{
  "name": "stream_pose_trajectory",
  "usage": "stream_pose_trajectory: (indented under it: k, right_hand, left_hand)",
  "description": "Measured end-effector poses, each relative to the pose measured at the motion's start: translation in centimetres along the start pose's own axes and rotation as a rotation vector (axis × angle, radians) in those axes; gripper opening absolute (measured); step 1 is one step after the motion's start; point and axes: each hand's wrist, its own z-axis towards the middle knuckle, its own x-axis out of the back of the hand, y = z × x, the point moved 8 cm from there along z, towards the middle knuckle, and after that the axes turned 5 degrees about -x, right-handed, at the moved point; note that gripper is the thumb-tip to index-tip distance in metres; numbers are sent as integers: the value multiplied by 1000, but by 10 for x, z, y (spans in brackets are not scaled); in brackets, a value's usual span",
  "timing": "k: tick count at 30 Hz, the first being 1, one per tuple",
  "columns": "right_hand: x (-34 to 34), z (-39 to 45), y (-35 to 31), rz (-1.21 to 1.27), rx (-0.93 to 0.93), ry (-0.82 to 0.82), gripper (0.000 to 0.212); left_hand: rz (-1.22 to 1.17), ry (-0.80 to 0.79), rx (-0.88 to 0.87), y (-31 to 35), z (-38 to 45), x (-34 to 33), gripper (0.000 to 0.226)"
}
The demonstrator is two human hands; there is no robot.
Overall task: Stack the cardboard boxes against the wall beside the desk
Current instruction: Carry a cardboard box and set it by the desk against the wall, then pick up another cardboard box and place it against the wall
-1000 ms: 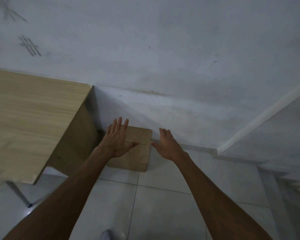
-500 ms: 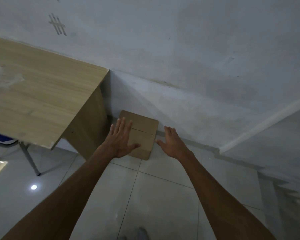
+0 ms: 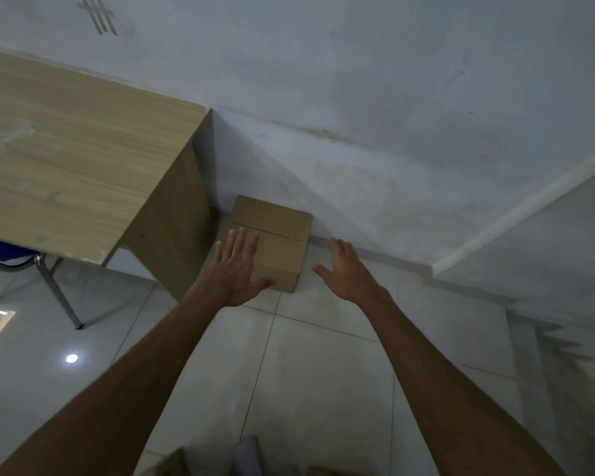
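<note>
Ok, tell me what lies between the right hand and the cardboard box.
Only bare floor tile in the head view: the open right hand is off the side of the cardboard box, not touching it.

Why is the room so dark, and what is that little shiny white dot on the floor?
In the head view the light is dim and bluish, so the wall and cardboard box look dull; the dot is a light reflected in the glossy floor tiles; the desk casts a soft shadow on the wall, and the right edge is smeared and jagged.
</note>
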Motion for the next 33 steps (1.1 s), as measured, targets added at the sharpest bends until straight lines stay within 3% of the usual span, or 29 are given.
stream_pose_trajectory:
  k: [15, 33]
  right_hand:
    - [-14, -67, 85, 38, -112, 15, 80]
    - [-38, -185, 258, 154, -303, 56, 80]
  left_hand:
    - [41, -46, -87, 85, -8, -43, 100]
    - [80, -100, -260, 249, -36, -131, 101]
